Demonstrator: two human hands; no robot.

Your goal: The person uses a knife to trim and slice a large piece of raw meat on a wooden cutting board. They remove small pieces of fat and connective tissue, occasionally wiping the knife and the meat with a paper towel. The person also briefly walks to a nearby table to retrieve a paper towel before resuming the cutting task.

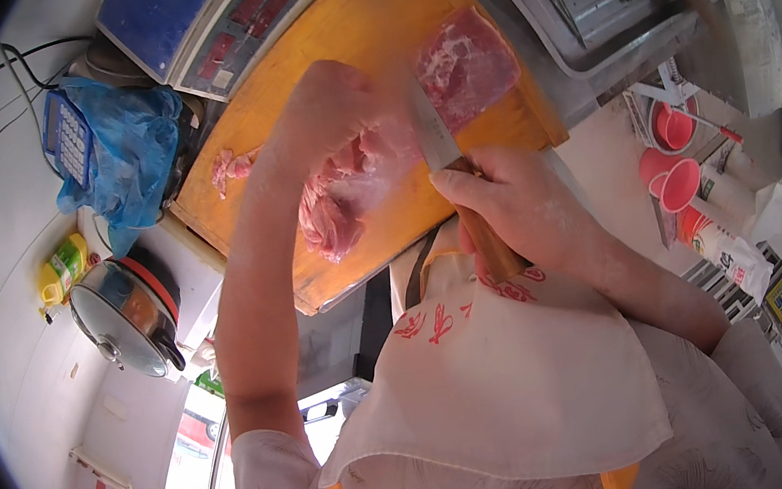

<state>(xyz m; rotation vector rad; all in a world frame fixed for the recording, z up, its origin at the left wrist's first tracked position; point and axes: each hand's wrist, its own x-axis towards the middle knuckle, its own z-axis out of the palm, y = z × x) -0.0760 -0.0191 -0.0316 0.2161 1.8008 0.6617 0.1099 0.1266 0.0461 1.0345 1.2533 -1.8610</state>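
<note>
The right grip point(511, 201) is wrapped firmly around the wooden handle of a knife point(439, 141), whose blade points ahead of it. The left grip point(329, 102), blurred, is bent over the meat; I cannot tell how far its fingers are spread or whether they pinch any. Cut pink meat point(332, 223) lies just below and to the right of the left grip, while a larger meat block point(476, 70) sits ahead of the right grip, both on an orange board point(359, 27). The block should be fairly heavy, soft and slippery, best pressed from above with curled fingertips, well back from the blade; the cut meat looks limp and likely needs scooping from beneath.
</note>
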